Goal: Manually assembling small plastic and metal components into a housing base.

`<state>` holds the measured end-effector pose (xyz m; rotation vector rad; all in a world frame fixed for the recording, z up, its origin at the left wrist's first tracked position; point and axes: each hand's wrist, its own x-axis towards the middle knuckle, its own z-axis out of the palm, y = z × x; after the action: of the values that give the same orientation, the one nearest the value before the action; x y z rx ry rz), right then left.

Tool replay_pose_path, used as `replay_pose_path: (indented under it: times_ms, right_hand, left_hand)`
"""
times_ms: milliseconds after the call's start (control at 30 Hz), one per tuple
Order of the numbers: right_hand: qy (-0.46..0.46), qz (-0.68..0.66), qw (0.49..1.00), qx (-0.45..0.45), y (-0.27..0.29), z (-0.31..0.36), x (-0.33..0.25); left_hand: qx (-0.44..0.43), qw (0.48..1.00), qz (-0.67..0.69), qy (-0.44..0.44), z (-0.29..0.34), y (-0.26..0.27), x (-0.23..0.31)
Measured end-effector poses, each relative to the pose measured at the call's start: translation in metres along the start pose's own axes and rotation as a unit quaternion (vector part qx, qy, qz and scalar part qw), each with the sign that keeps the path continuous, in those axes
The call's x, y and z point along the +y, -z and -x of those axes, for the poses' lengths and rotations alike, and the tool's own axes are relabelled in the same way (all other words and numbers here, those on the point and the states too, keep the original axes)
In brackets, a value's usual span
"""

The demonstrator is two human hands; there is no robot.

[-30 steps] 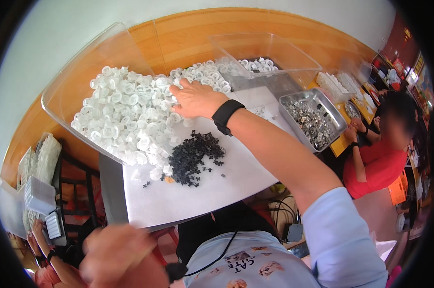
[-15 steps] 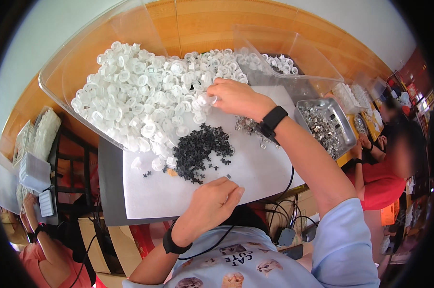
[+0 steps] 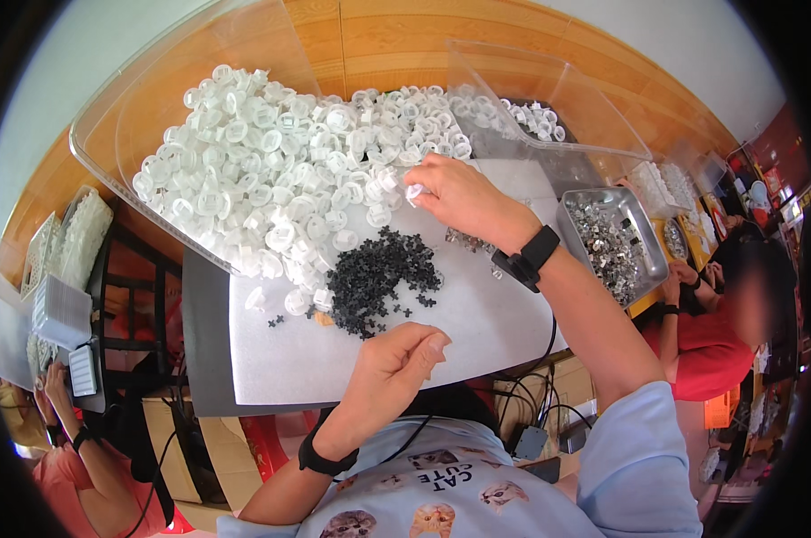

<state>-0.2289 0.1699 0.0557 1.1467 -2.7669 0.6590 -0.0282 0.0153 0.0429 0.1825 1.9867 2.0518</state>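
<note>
My right hand (image 3: 464, 199) pinches a small white plastic piece (image 3: 415, 193) at the right edge of a large heap of white translucent round plastic pieces (image 3: 253, 170). Below that heap lies a pile of small black cross-shaped pieces (image 3: 378, 280) on a white foam sheet (image 3: 289, 363). My left hand (image 3: 396, 363) rests above the sheet's near part, just below the black pile. Its fingers are curled and the thumb presses against them; whatever they may hold is hidden. Some small shiny metal pieces (image 3: 464, 240) lie partly hidden under my right wrist.
A metal tray (image 3: 658, 269) of small shiny parts stands to the right. Clear plastic bins (image 3: 594, 142) lie behind, one tipped around the white heap. Cables (image 3: 549, 403) hang past the near right table edge. Co-workers sit at right (image 3: 715, 350) and lower left (image 3: 91, 475).
My right hand has drawn slightly right and nearer, away from the white heap, with the white plastic piece in its fingers. My left hand has stayed nearly in place, turning slightly.
</note>
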Motion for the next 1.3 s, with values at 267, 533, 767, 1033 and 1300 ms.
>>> replay_pose_path:
  times_ms: [267,533,767,1033,1300]
  right_hand:
    - [0.025,-0.056,0.997,0.054,0.009,0.015,-0.023]
    - [0.131,-0.145,0.978,0.079,0.016,0.064,-0.093]
    - [0.073,-0.215,0.969,0.096,0.012,0.081,-0.102]
    - [-0.106,-0.291,0.949,0.057,0.002,0.099,-0.099]
    - [-0.151,-0.432,0.889,0.006,0.004,0.109,-0.092]
  left_hand:
    - [0.059,0.990,0.130,0.003,-0.006,0.007,-0.001]
    - [0.072,0.956,0.284,-0.017,-0.023,0.022,0.013]
    - [0.124,0.953,0.275,-0.024,-0.019,0.021,0.000]
    - [0.157,0.959,0.233,-0.028,-0.019,0.003,-0.001]
    - [0.075,0.957,0.280,0.008,-0.009,0.016,-0.004]
